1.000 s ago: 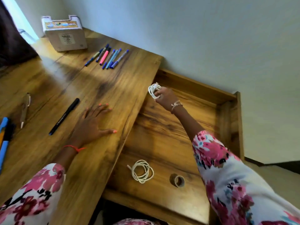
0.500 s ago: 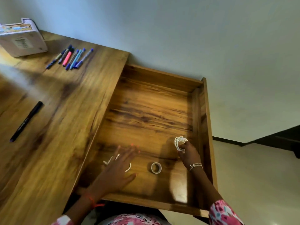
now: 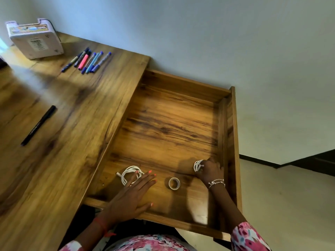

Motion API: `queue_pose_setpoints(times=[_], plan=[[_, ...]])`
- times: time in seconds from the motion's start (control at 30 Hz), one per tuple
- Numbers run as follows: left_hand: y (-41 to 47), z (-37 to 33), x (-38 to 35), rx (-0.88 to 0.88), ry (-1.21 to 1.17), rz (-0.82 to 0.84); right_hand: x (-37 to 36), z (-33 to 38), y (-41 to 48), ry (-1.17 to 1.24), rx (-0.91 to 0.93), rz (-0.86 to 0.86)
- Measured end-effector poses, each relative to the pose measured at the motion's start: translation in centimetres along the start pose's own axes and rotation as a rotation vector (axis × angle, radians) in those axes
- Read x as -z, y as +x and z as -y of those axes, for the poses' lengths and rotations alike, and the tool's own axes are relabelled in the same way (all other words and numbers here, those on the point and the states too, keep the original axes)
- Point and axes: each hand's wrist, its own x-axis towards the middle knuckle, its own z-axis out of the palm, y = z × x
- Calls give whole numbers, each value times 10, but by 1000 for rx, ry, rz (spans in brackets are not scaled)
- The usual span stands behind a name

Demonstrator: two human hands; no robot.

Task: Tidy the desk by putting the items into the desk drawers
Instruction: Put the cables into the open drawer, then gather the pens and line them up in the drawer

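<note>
The wooden drawer (image 3: 233, 142) is pulled out to the right of the desk top (image 3: 54, 142). My right hand (image 3: 210, 171) rests low in the drawer's near right corner, shut on a small coiled white cable (image 3: 197, 165). My left hand (image 3: 132, 194) lies flat and open on the drawer floor, its fingertips over a larger coiled white cable (image 3: 129, 173). A small tape roll (image 3: 174, 183) lies between my hands. On the desk are a black marker (image 3: 39, 125) and several coloured pens (image 3: 87, 60).
A white box (image 3: 34, 40) stands at the far left corner of the desk against the wall. The far half of the drawer floor holds nothing. A pale floor and a dark baseboard (image 3: 290, 162) lie to the right of the drawer.
My right hand carried the small coil from the drawer's far left down to its near right corner. My left hand left the desk top and came down onto the larger coil.
</note>
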Motion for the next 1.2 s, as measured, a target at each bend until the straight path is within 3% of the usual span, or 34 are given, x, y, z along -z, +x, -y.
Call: queue_pose_setpoints(times=[0.1, 0.27, 0.5, 0.67, 0.97, 1.2], plan=[[-1, 6, 8, 46, -45, -54, 24, 20, 12, 69, 88, 61], [-9, 31, 40, 162, -12, -227, 61, 87, 36, 162, 276, -1], [-50, 102, 84, 525, 13, -349, 82, 215, 44, 235, 558, -42], [-102, 136, 89, 738, 66, -356, 69, 306, 31, 146, 824, 1], [-190, 133, 74, 1025, -83, -397, 19, 408, -26, 19, 1124, 108], [-245, 100, 70, 1234, -65, -660, -25, 446, -91, 46, 1317, 241]])
